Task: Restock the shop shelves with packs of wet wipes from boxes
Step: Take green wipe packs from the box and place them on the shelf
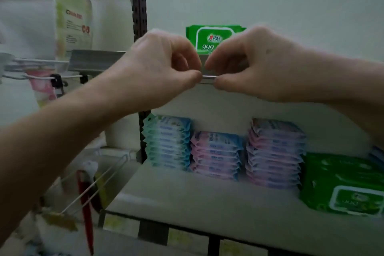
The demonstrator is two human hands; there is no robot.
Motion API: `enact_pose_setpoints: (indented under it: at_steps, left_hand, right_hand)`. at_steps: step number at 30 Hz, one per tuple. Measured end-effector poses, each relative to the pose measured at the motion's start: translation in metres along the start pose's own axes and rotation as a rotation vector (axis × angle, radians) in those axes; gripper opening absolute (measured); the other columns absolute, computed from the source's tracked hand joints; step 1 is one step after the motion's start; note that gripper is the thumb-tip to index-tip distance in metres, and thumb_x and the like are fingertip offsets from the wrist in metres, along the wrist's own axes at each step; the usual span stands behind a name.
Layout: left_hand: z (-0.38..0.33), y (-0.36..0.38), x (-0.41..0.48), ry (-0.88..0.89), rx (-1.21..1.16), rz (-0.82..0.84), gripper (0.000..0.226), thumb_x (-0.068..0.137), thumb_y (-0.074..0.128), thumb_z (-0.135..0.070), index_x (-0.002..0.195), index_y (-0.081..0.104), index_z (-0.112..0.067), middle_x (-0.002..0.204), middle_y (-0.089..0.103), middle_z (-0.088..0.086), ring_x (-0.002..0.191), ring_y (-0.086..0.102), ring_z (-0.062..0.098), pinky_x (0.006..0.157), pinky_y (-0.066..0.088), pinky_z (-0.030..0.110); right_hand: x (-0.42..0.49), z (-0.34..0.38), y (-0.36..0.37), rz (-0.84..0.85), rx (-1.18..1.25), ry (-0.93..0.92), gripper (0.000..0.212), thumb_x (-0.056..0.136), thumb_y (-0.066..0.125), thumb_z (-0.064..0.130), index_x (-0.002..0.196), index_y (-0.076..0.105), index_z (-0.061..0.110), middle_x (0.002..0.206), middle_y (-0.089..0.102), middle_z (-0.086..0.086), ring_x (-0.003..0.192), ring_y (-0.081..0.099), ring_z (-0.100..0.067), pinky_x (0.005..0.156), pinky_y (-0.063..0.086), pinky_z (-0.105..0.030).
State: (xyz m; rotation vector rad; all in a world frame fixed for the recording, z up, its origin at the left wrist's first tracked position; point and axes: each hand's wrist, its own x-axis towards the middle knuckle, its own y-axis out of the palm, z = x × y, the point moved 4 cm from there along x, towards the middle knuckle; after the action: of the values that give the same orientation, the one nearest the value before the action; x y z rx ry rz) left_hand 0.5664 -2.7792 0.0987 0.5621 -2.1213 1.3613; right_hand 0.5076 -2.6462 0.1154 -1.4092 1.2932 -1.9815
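A green wet wipes pack (209,37) stands upright on the upper shelf, against the white back panel. Both hands are raised to that shelf's metal front edge strip (208,77), just in front of the pack. My left hand (160,68) pinches the strip between thumb and fingers from the left. My right hand (255,66) pinches it from the right, fingertips almost meeting. The hands hide most of the strip and the pack's lower part. On the lower shelf (187,197) stand three stacks of small packs: teal (168,143), pink-blue (216,156), pink (274,154). A large green pack (342,185) lies at the right.
A dark slotted upright post (140,10) borders the shelf bay on the left. Left of it, wire hooks (41,62) carry hanging packaged goods, and a wire rack (97,185) juts out lower down. Bare white shelf surface lies in front of the stacks.
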Motion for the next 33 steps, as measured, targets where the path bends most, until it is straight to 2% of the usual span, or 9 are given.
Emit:
enact_pose_setpoints:
  at_steps: [5,9,14,17,23,25,27,30,33]
  left_hand:
    - [0.020,0.027,-0.026,-0.130,0.040,0.151,0.010,0.083,0.063,-0.033,0.084,0.055,-0.039,0.086,0.060,-0.011,0.076,0.058,-0.001,0.065,0.050,0.017]
    - [0.037,0.042,-0.044,-0.198,0.076,0.207,0.017,0.087,0.065,-0.030,0.102,0.060,-0.033,0.091,0.058,-0.012,0.085,0.058,0.004,0.078,0.055,0.031]
    - [0.071,0.056,-0.050,-0.329,0.110,0.237,0.034,0.087,0.067,-0.029,0.119,0.057,-0.030,0.101,0.055,-0.009,0.092,0.058,0.012,0.076,0.054,0.029]
    - [0.099,0.064,-0.045,-0.340,0.184,0.267,0.038,0.088,0.066,-0.027,0.124,0.055,-0.030,0.112,0.055,-0.004,0.088,0.057,0.013,0.066,0.046,0.021]
    - [0.149,0.084,-0.035,-0.369,0.249,0.345,0.046,0.089,0.064,-0.022,0.134,0.051,-0.019,0.132,0.053,0.007,0.092,0.053,0.017,0.083,0.042,0.026]
    - [0.160,0.088,-0.033,-0.369,0.226,0.362,0.050,0.090,0.064,-0.020,0.137,0.049,-0.015,0.137,0.050,0.009,0.103,0.055,0.020,0.089,0.041,0.026]
    - [0.174,0.092,-0.028,-0.375,0.223,0.368,0.055,0.090,0.064,-0.019,0.141,0.044,-0.014,0.143,0.045,0.009,0.123,0.049,0.024,0.097,0.038,0.027]
    - [0.196,0.103,-0.016,-0.376,0.292,0.418,0.069,0.089,0.065,-0.025,0.148,0.031,-0.016,0.148,0.038,0.012,0.132,0.041,0.028,0.104,0.036,0.032]
    - [0.219,0.124,-0.004,-0.335,0.459,0.489,0.092,0.084,0.068,-0.033,0.153,0.009,-0.022,0.155,0.020,0.013,0.141,0.022,0.032,0.112,0.026,0.047]
  right_hand:
    - [-0.015,0.013,0.021,0.068,-0.015,-0.031,0.022,0.088,0.063,0.030,0.110,0.066,0.032,0.088,0.058,0.017,0.081,0.057,0.002,0.074,0.048,-0.016]
    - [-0.022,0.015,0.053,0.168,-0.062,-0.022,0.024,0.087,0.064,0.034,0.111,0.065,0.034,0.091,0.055,0.017,0.086,0.057,-0.005,0.081,0.051,-0.028]
    - [-0.014,0.002,0.091,0.260,-0.068,0.062,0.036,0.088,0.063,0.031,0.124,0.060,0.033,0.086,0.051,0.017,0.084,0.053,-0.008,0.078,0.041,-0.022]
    - [-0.005,-0.009,0.111,0.302,-0.045,0.114,0.039,0.089,0.062,0.030,0.127,0.057,0.030,0.106,0.058,0.008,0.093,0.056,-0.013,0.081,0.044,-0.024]
    - [0.014,-0.031,0.153,0.359,-0.028,0.159,0.042,0.088,0.063,0.024,0.129,0.057,0.021,0.126,0.056,-0.003,0.110,0.055,-0.020,0.091,0.044,-0.027]
    - [0.020,-0.039,0.168,0.370,-0.010,0.181,0.046,0.086,0.064,0.023,0.132,0.055,0.020,0.131,0.055,-0.005,0.114,0.054,-0.022,0.094,0.044,-0.029]
    - [0.028,-0.045,0.183,0.381,-0.005,0.202,0.050,0.086,0.065,0.023,0.134,0.052,0.020,0.132,0.054,-0.006,0.116,0.053,-0.024,0.093,0.043,-0.028]
    - [0.043,-0.055,0.206,0.397,-0.028,0.210,0.056,0.085,0.065,0.023,0.138,0.047,0.021,0.131,0.052,-0.008,0.114,0.052,-0.025,0.083,0.039,-0.023]
    - [0.060,-0.060,0.230,0.377,-0.073,0.206,0.065,0.083,0.066,0.025,0.141,0.037,0.024,0.133,0.042,-0.011,0.121,0.044,-0.028,0.093,0.040,-0.031]
